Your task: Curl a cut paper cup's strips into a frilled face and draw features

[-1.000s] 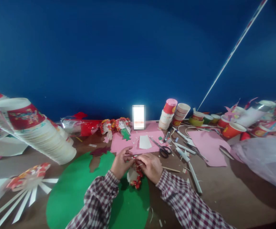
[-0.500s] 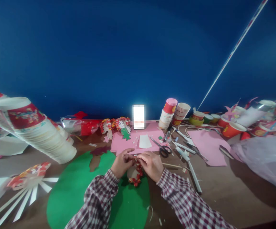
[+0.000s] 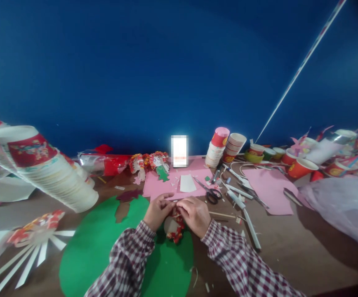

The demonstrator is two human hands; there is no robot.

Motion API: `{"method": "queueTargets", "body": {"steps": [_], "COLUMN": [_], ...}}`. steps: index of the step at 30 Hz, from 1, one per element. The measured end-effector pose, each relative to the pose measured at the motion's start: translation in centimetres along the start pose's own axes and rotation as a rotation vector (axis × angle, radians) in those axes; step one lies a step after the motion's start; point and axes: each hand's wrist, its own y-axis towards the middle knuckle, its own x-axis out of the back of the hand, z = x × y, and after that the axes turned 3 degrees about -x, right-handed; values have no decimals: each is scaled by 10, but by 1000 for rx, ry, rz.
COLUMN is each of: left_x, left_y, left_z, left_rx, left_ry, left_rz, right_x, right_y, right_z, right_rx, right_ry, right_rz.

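Observation:
My left hand point(image 3: 158, 213) and my right hand point(image 3: 195, 215) meet fingertip to fingertip at the middle of the table. Both are closed in a pinch on the top of a small paper-cup craft piece point(image 3: 170, 227). This piece has a pale round middle and a curled red-and-white edge; its top is hidden by my fingers. Under it lies a large green paper sheet point(image 3: 89, 247). On that sheet, left of my hands, rests a brown paper cutout point(image 3: 122, 210) with a dark red top.
Black-handled scissors point(image 3: 213, 195) and a white paper piece point(image 3: 187, 184) lie on pink paper point(image 3: 154, 185). A glue gun point(image 3: 243, 212) is to the right. Cup stacks point(image 3: 58, 173) lean at left; another stack point(image 3: 217, 146) stands behind. A plastic bag point(image 3: 342, 206) sits at far right.
My right fingers have shifted slightly at the top of the craft piece. Both hands keep their pinch, and the view has drifted a little.

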Motion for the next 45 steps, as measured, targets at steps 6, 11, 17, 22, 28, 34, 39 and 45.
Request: {"method": "queueTargets", "body": {"steps": [6,11,17,22,28,34,39,45], "left_x": [-1,-1,1,1,2,4,4,2], "left_y": [0,0,0,0,0,1,1,-1], "left_z": [1,1,3,3,3,8,7,0], "left_rx": [-1,6,9,34,33,25,89,-42], "left_ry": [-17,-32,-65,-101,-148,-91,-7,98], "left_rz": [-32,-44,-16,13,4,-17,-22,75], "right_x": [1,2,-1,-1,-1,-2,1,4], "right_y": [0,0,0,1,-1,0,0,1], "right_z": [1,1,-3,-2,-3,-4,-2,1], "right_rx": [-23,-46,-34,-38,-44,-24,-34,-54], "right_ry": [-5,4,18,38,57,51,10,-26], "right_rz": [28,43,26,26,21,46,31,23]}}
